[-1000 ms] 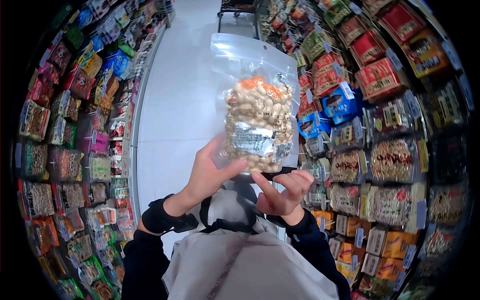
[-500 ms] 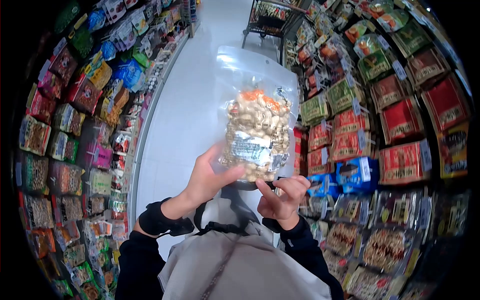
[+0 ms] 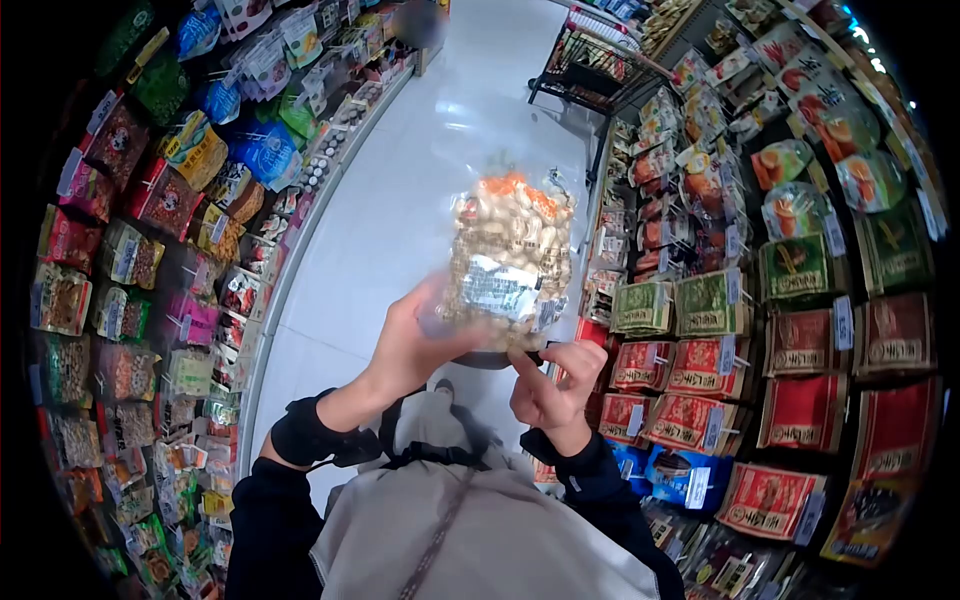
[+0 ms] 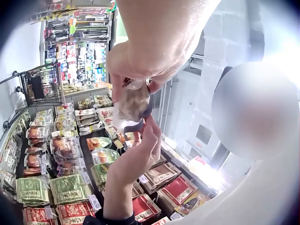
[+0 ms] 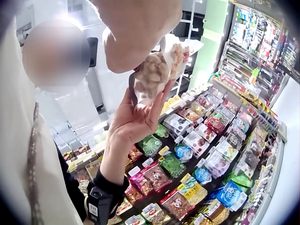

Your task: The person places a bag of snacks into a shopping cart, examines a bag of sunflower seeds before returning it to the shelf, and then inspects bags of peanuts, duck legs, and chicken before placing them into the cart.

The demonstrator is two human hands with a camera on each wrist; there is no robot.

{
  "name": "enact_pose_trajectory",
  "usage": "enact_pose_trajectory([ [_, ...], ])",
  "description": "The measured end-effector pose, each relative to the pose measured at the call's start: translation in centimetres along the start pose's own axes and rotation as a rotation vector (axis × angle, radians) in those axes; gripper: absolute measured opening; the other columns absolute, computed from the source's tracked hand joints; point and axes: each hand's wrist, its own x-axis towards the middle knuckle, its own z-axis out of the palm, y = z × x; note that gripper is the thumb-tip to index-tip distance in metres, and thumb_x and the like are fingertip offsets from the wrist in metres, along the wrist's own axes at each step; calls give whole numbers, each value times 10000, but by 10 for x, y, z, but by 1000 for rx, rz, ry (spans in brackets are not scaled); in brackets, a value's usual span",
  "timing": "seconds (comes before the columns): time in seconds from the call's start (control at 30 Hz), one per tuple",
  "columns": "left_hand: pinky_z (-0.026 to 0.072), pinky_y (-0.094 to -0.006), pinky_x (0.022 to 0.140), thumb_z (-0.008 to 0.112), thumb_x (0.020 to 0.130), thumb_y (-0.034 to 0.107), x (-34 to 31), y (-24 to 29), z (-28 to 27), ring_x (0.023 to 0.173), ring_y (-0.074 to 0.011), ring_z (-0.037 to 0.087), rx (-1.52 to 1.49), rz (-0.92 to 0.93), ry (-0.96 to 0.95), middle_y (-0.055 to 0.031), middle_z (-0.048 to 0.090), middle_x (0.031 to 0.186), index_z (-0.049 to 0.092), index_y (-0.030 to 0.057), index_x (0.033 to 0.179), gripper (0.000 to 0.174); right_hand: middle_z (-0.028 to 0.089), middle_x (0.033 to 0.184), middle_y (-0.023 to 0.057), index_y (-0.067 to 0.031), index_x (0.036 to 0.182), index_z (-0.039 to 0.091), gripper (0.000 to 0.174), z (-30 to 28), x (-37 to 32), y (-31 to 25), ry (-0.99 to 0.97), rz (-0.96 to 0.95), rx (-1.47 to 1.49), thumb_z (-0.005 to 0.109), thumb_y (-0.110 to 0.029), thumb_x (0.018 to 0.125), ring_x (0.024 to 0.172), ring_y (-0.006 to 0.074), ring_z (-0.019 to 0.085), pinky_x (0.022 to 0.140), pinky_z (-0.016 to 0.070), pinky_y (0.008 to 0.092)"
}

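A clear bag of pale, nut-like pieces with orange print and a white label is held upright in front of the body in the head view. My left hand grips its lower left side, thumb across the front. At the bottom right corner my right hand touches the bag with the index fingertip, the other fingers curled. In the right wrist view the left palm supports the bag from beneath. The left wrist view shows the right hand at the bag's bottom edge.
Shelves of hanging snack packets line both sides, with green packets and red packets on the right and a blue bag on the left. A shopping cart stands ahead at the right of the pale floor.
The head view has shifted along the aisle: the cart shows more fully and the right shelf's packets sit lower. Both hands keep much the same hold on the bag.
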Motion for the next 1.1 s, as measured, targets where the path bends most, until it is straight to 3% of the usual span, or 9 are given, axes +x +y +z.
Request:
enact_pose_trajectory([
  [0.17, 444, -260, 807, 606, 763, 22, 79, -4, -33, 930, -120, 524, -59, -15, -28, -64, 549, 1040, 425, -25, 1164, 443, 457, 843, 2, -182, 848, 680, 338, 56, 37, 41, -33, 28, -29, 591, -50, 550, 764, 176, 454, 669, 346, 315],
  [0.27, 453, -260, 798, 581, 773, -5, 137, -8, -65, 913, -119, 531, -40, 57, -51, -65, 548, 1039, 419, -25, 1166, 425, 466, 895, 45, -113, 927, 644, 369, 98, 68, 72, -104, 42, 14, 564, -50, 572, 817, 199, 475, 723, 370, 347],
  [0.37, 445, -251, 781, 637, 763, 57, 192, 11, -94, 903, -92, 512, -94, -19, -46, -45, 566, 1012, 455, 1, 1164, 444, 463, 995, 112, -25, 1054, 546, 449, 157, 100, 115, 183, 358, 164, 553, -67, 607, 907, 233, 476, 795, 379, 378],
  [0.4, 450, -255, 781, 611, 779, 33, 210, 16, -107, 911, -100, 519, -11, -24, -57, -51, 566, 1012, 445, -1, 1169, 425, 439, 1083, 156, 24, 1147, 425, 510, 170, 120, 135, 121, 462, 222, 552, -82, 664, 1029, 264, 442, 899, 340, 385],
  [0.43, 450, -256, 784, 605, 784, 30, 227, 22, -119, 913, -104, 521, -42, -26, -77, -54, 565, 1016, 439, -8, 1171, 423, 431, 1151, 146, 22, 1196, 380, 499, 195, 140, 147, 231, 703, 605, 544, -133, 751, 1121, 254, 395, 965, 283, 350],
  [0.53, 449, -259, 799, 592, 794, 31, 275, 37, -154, 925, -115, 525, -147, -14, -133, -63, 557, 1033, 414, -27, 1184, 432, 367, 1283, 142, 47, 1283, 275, 577, 233, 181, 182, 25, 1179, 1256, 516, -243, 846, 1189, 205, 364, 965, 319, 312],
  [0.63, 442, -271, 829, 578, 796, 25, 319, 43, -177, 952, -128, 525, -223, 6, -181, -81, 542, 1064, 376, -47, 1207, 464, 382, 1282, 148, 51, 1301, 247, 606, 270, 210, 206, -55, 1189, 1777, 531, -227, 844, 1169, 198, 402, 934, 366, 305],
  [0.8, 431, -285, 864, 588, 785, 33, 382, 47, -202, 993, -144, 519, -243, -27, -202, -102, 521, 1100, 333, -64, 1231, 523, 466, 1223, 125, 37, 1309, 256, 612, 312, 252, 237, -132, 1198, 1652, 554, -203, 832, 1088, 163, 482, 914, 381, 282],
  [1.1, 406, -265, 863, 668, 760, 122, 494, 35, -229, 991, -120, 497, -166, -25, -158, -78, 526, 1095, 380, -33, 1219, 563, 502, 1184, 123, 57, 1262, 343, 578, 391, 288, 324, -113, 1245, 1602, 576, -222, 813, 1060, 163, 501, 906, 375, 274],
])
